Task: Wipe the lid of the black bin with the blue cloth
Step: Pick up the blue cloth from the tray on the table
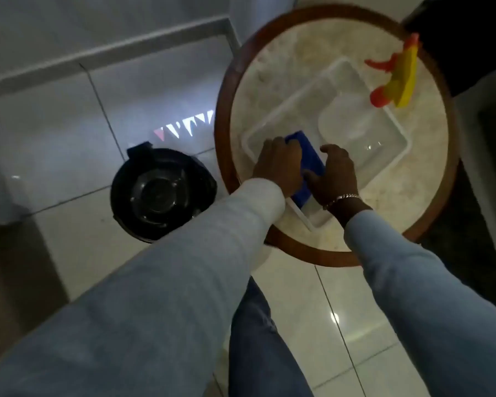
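The blue cloth (312, 161), folded flat, lies in the near left corner of a clear plastic tray (395, 159) on a round table. My left hand (281, 164) rests on the cloth's left side with fingers curled over its far edge. My right hand (337, 173) presses on the cloth's right side, fingers slightly spread. The black bin (162, 193) stands on the tiled floor to the left of the table, its glossy round lid facing up, well apart from both hands.
The round table (269, 90) has a marble top and a brown wooden rim. A yellow and orange spray bottle (398, 78) stands at the tray's far right. A smaller clear container (352, 121) sits inside the tray. Pale floor tiles surround the bin; my leg is below.
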`<state>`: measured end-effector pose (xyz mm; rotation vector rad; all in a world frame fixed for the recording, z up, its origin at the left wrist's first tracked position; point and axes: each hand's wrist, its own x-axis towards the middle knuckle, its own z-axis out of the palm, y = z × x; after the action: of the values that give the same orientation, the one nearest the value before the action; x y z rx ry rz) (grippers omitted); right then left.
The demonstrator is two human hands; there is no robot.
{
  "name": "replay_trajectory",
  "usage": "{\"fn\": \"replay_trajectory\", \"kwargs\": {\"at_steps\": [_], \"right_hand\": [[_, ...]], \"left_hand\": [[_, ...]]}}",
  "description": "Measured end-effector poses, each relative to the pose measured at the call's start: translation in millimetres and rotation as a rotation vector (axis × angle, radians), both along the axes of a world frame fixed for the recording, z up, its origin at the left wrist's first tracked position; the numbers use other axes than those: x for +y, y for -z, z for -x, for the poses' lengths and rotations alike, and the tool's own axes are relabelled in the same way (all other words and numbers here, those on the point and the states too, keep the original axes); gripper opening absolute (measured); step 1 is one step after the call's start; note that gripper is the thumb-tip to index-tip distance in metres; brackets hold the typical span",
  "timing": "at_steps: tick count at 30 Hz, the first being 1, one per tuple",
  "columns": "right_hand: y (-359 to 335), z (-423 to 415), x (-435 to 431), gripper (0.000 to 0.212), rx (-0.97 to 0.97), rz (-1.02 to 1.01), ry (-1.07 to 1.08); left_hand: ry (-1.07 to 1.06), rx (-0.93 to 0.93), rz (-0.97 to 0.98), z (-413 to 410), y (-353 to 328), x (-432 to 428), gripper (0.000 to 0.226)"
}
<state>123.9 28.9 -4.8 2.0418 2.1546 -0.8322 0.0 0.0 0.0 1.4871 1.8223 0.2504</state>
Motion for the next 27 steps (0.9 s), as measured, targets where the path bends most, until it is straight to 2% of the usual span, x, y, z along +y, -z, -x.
{"fn": "replay_trajectory", "kwargs": {"at_steps": [3, 5, 9, 14, 17, 19, 22, 24, 25, 27], "right_hand": [[18, -8, 8, 0.060, -0.021, 0.009, -0.020], [27, -9, 11, 0.059, -0.025, 0.008, -0.008], [14, -7, 14, 0.031, 0.057, -0.087, 0.005], [-37, 14, 3, 0.030, 0.382, -0.228, -0.003], [-60, 47, -10, 0.028, 0.599, -0.064, -0.049], [-66, 68, -23, 0.027, 0.739, 0.046, -0.121], [-52, 114, -52, 0.056, 0.919, 0.196, -0.206], [-30, 140, -75, 0.070, 0.927, 0.306, -0.209], [-16, 153, -87, 0.069, 0.876, 0.319, -0.221], [16, 177, -105, 0.046, 0.782, 0.323, -0.243]], "left_hand": [[0.031, 0.228, 0.067, -13, 14, 18, 0.058], [-0.038, 0.166, 0.092, -19, 18, 28, 0.062], [-0.203, -0.107, 0.055, -8, 10, 40, 0.037], [-0.438, -0.396, -0.129, 33, -29, 3, 0.032], [-0.618, -0.700, -0.120, 75, -38, -35, 0.032], [-0.734, -0.820, -0.086, 99, -37, -63, 0.034], [-0.953, -1.009, -0.051, 144, -14, -106, 0.028], [-1.086, -1.199, -0.066, 169, 6, -135, 0.022], [-1.133, -1.245, -0.070, 180, 18, -146, 0.022], [-1.225, -1.189, -0.073, 195, 47, -167, 0.022]]}}
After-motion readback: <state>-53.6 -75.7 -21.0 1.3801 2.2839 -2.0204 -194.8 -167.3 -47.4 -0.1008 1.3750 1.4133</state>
